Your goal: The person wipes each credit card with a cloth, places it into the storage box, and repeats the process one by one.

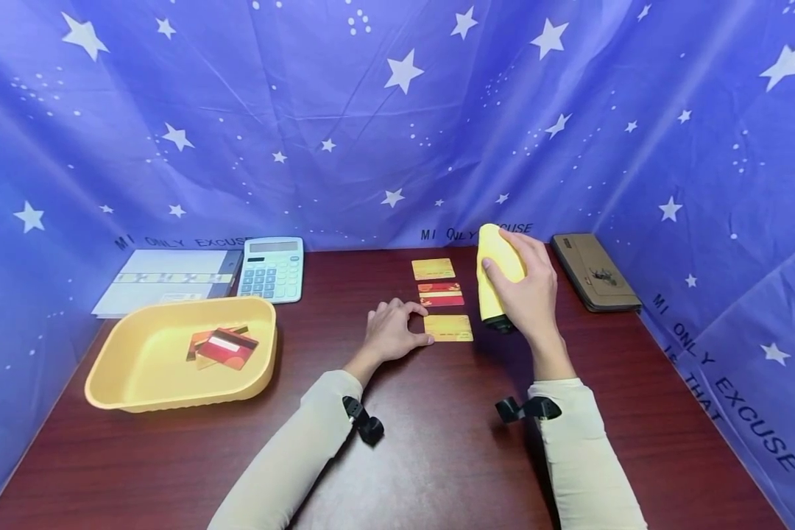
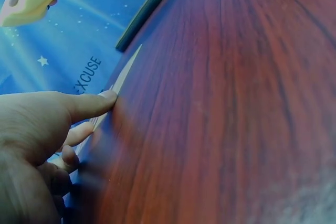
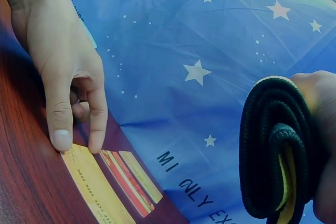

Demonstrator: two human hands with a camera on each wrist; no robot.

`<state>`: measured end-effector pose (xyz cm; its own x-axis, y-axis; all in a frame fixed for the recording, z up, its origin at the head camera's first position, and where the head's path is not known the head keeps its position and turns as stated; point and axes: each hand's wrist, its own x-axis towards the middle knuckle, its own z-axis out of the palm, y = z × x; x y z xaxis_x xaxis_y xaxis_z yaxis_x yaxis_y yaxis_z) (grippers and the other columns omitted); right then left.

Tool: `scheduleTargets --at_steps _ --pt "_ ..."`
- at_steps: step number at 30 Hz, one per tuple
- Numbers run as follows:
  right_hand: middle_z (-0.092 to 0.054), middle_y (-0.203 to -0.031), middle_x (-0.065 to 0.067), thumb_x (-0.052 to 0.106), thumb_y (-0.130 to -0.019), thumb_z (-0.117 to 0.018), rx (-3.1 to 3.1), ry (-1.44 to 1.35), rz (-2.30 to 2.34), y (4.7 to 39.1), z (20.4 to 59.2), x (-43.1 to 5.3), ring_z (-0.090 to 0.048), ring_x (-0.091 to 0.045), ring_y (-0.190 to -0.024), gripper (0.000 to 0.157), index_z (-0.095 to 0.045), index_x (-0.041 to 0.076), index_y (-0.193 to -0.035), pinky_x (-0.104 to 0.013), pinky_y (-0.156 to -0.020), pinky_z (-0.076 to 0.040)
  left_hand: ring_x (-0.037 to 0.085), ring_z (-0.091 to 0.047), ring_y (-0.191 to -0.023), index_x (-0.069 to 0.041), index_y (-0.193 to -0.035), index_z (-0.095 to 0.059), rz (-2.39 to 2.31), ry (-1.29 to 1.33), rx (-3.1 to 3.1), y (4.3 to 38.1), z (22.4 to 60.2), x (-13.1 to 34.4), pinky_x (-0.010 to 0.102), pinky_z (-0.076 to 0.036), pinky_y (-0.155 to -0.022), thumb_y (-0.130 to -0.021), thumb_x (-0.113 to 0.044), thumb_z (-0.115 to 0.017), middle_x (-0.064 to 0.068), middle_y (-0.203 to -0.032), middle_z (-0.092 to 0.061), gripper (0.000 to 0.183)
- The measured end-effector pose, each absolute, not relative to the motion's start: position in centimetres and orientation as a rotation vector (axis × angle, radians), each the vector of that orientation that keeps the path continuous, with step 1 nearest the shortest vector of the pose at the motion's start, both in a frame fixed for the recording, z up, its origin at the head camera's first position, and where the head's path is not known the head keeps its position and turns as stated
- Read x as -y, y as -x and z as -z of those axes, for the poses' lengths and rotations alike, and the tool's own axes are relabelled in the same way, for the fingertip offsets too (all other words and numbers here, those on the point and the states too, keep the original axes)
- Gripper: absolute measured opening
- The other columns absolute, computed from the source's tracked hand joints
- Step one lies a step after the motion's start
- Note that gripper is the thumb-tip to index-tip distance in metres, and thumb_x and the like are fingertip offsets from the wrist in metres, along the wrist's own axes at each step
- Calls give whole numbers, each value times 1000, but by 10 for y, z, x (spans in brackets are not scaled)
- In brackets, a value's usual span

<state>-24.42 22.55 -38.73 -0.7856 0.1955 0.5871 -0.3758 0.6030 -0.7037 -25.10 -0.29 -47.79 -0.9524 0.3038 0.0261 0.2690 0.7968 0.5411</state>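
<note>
1. The yellow card (image 1: 450,330) lies flat on the table (image 1: 430,442), its long axis running left to right; the red card (image 1: 441,294) sits just beyond it.
2. The left hand (image 1: 392,331) is nearer, its thumb and index finger lightly pinching the yellow card's left end at the corners.
3. The right hand (image 1: 531,285) grips the folded cloth (image 1: 497,249), raised to the right, apart from the yellow card.
</note>
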Motion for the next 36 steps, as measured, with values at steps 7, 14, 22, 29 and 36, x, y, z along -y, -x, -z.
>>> scheduleTargets --at_steps 7,14,22,29,36 --pt "-62 -140 -12 21 -84 -82 2201 -136 -1170 244 387 -225 -57 -30 -127 53 -69 20 -135 -37 -93 -45 29 -58 -112 -24 -124 -70 -901 -449 -2910 248 474 2 39 -44 -89 -80 -46 -85 3 -123 -69 51" --pt "-61 -140 -13 21 -85 -82 2206 -150 -1177 242 387 -223 -57 -30 -127 53 -69 18 -136 -35 -92 -44 28 -58 -110 -19 -122 -69 -939 -385 -2931 244 475 0 38 -44 -88 -79 -43 -87 4 -119 -69 52" --pt "-62 -139 -13 20 -84 -83 2191 -158 -1175 243 387 -224 -57 -30 -127 53 -69 18 -135 -37 -94 -45 23 -60 -99 -16 -119 -60 -1091 -312 -2979 233 475 -6 36 -41 -83 -78 -30 -89 -2 -107 -71 52" --pt "-62 -140 -12 20 -85 -83 2190 -152 -1165 243 389 -226 -57 -29 -128 53 -69 19 -136 -38 -95 -46 19 -73 -89 -13 -119 -54 -1390 -362 -2907 229 472 4 37 -56 -90 -85 -7 -81 2 -95 -75 45" --pt "-62 -140 -11 21 -84 -83 2201 -144 -1166 240 388 -224 -58 -29 -126 53 -69 20 -135 -35 -91 -45 20 -74 -86 -11 -125 -56 -1766 -380 -2770 230 445 34 27 -66 -78 -86 7 -72 9 -95 -71 46"
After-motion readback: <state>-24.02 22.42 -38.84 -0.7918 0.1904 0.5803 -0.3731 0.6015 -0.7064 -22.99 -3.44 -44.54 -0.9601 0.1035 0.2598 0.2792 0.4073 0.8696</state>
